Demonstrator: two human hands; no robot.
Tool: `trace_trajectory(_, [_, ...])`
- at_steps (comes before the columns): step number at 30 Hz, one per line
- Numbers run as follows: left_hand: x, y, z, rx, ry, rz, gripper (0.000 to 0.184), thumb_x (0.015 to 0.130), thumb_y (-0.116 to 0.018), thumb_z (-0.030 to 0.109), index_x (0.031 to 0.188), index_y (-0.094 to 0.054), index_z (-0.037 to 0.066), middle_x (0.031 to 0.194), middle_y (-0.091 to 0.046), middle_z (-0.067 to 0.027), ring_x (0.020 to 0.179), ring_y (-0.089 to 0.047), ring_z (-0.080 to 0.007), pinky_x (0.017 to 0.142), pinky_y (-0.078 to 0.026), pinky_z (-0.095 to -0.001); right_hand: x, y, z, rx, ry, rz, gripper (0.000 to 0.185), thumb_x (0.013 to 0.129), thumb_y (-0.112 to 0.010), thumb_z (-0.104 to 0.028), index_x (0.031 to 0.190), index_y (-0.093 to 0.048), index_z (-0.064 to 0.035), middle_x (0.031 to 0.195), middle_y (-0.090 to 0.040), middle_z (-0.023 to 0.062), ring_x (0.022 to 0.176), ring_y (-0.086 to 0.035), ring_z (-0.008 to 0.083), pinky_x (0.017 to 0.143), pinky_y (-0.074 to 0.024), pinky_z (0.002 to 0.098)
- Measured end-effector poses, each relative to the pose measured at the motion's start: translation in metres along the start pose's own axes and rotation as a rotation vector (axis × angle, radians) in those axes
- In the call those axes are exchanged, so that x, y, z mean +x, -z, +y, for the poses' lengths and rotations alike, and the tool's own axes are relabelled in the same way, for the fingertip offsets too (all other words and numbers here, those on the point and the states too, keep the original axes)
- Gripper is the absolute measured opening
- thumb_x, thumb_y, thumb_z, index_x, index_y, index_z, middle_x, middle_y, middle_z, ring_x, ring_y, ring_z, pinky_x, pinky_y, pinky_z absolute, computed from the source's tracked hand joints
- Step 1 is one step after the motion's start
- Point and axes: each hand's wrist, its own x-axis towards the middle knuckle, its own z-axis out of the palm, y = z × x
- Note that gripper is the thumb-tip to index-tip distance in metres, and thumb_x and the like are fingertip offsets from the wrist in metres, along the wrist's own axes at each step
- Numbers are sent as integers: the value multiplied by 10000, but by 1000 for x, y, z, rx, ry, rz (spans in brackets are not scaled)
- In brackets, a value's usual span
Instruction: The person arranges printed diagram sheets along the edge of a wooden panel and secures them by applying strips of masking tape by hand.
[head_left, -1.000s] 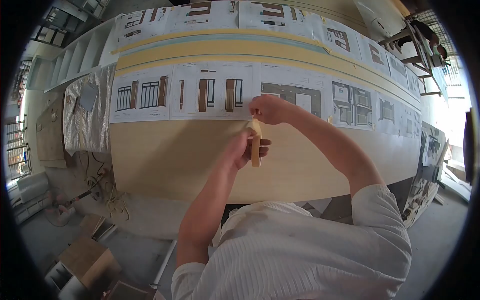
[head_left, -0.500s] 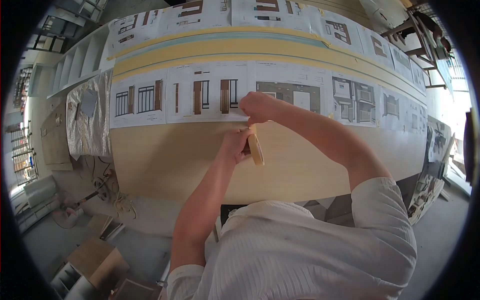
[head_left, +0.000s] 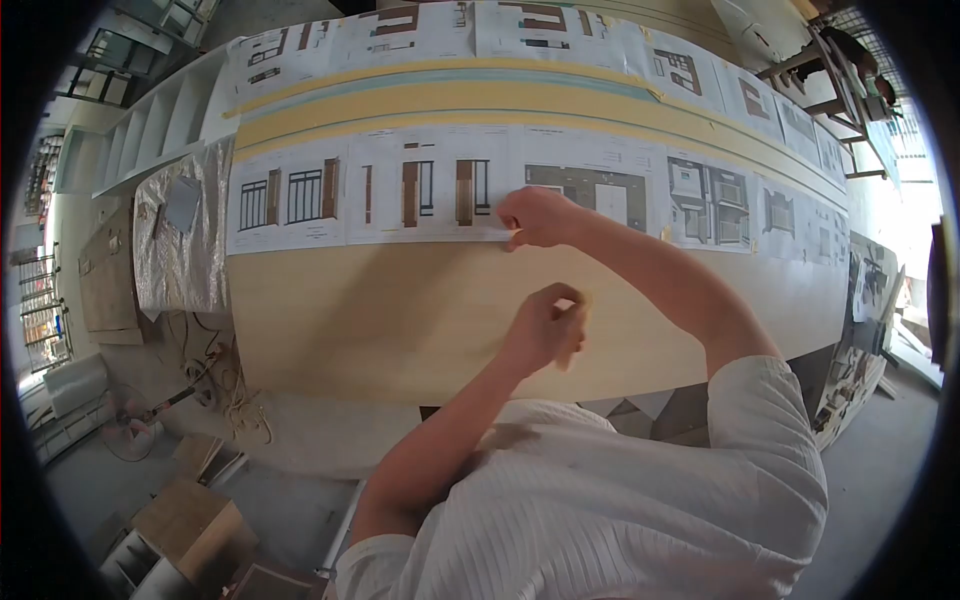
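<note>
My left hand is closed around a roll of yellowish masking tape, partly hidden by the fingers and blurred. It hangs over the bare wooden board, close to my body. At the lower edge of a row of printed drawing sheets, my right hand has its fingers pinched together. A small bit of tape seems to show at its fingertips. Beneath that hand lie a sheet with brown panels and black railings and a sheet with a grey elevation.
Yellow tape strips run along the board between two rows of sheets. Left of it lies a silver wrapped sheet. On the floor stand a fan and a cardboard box. Wooden frames stand at the far right.
My left hand has moved away from the right one, down and to the right, with the tape roll. My right hand has shifted slightly right and stays at the sheets' lower edge.
</note>
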Motion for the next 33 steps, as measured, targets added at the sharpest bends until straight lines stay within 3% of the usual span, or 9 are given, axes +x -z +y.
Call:
trace_trajectory(2, [-38, 34, 29, 78, 130, 213, 272, 1018, -676, 133, 1266, -647, 26, 839, -724, -90, 637, -678, -146, 551, -538, -300, -12, -10, -3, -4, -34, 92, 337, 773, -877, -301, 915, -673, -74, 950, -680, 106, 972, -661, 342, 838, -541, 441])
trace_trajectory(7, [-97, 162, 7, 42, 0, 453, 346, 1027, -666, 125, 1364, -632, 52, 819, -702, -56, 594, -635, -107, 536, -530, -279, -32, -26, -10, 55, 44, 310, 264, 840, -833, -276, 959, -698, -83, 1002, -674, 97, 1029, -642, 340, 874, -528, 448])
trace_trajectory(9, [-114, 194, 9, 13, -10, 452, 336, 1036, -653, 144, 1363, -633, 69, 801, -703, -57, 582, -627, -105, 534, -525, -279, -28, -39, -15, 24, -39, 359, 215, 889, -765, -294, 987, -745, -104, 1009, -704, 108, 1061, -656, 355, 918, -531, 484])
trace_trajectory(15, [-153, 279, 19, -147, -37, 406, 291, 1051, -634, 163, 1322, -637, 55, 771, -695, -55, 579, -615, -94, 545, -518, -273, -26, -47, -87, -111, -127, 456, 225, 877, -798, -203, 1044, -724, -70, 1064, -702, 101, 1043, -663, 319, 917, -532, 440])
trace_trajectory(18, [-163, 306, 20, -140, -49, 347, 279, 1053, -638, 196, 1284, -656, 40, 761, -680, -43, 570, -603, -90, 527, -498, -270, 18, -59, -195, 251, -151, 516, 329, 903, -815, -241, 1167, -720, -70, 1164, -727, 44, 1052, -691, 204, 876, -538, 381])
trace_trajectory(22, [-172, 326, 22, 28, -144, 270, 256, 1073, -596, 196, 1229, -656, 3, 746, -672, -43, 601, -616, -86, 543, -505, -261, 77, -73, -288, 519, -222, 383, 346, 920, -818, -273, 1169, -715, -57, 1018, -742, 22, 939, -685, 125, 790, -520, 315])
trace_trajectory(26, [-177, 337, 24, 51, -153, 237, 294, 1074, -608, 234, 1252, -630, 1, 760, -674, -42, 623, -634, -94, 550, -507, -265, 102, -81, -290, 562, -256, 247, 281, 939, -801, -267, 1079, -736, -32, 862, -727, 21, 790, -635, 83, 710, -500, 287])
trace_trajectory(30, [-172, 337, 27, -119, -107, 268, 365, 1070, -628, 293, 1299, -595, 11, 832, -705, -60, 642, -647, -116, 582, -501, -274, 128, -59, -279, 536, -272, 241, 228, 942, -789, -233, 994, -752, -14, 845, -733, 40, 778, -620, 107, 709, -510, 309])
trace_trajectory(33, [-162, 331, 27, -100, -105, 312, 392, 1058, -630, 301, 1282, -585, -19, 846, -723, -84, 671, -678, -145, 621, -532, -293, 160, -55, -254, 481, -293, 319, 250, 904, -782, -258, 966, -767, -16, 878, -766, 129, 817, -707, 237, 777, -554, 385])
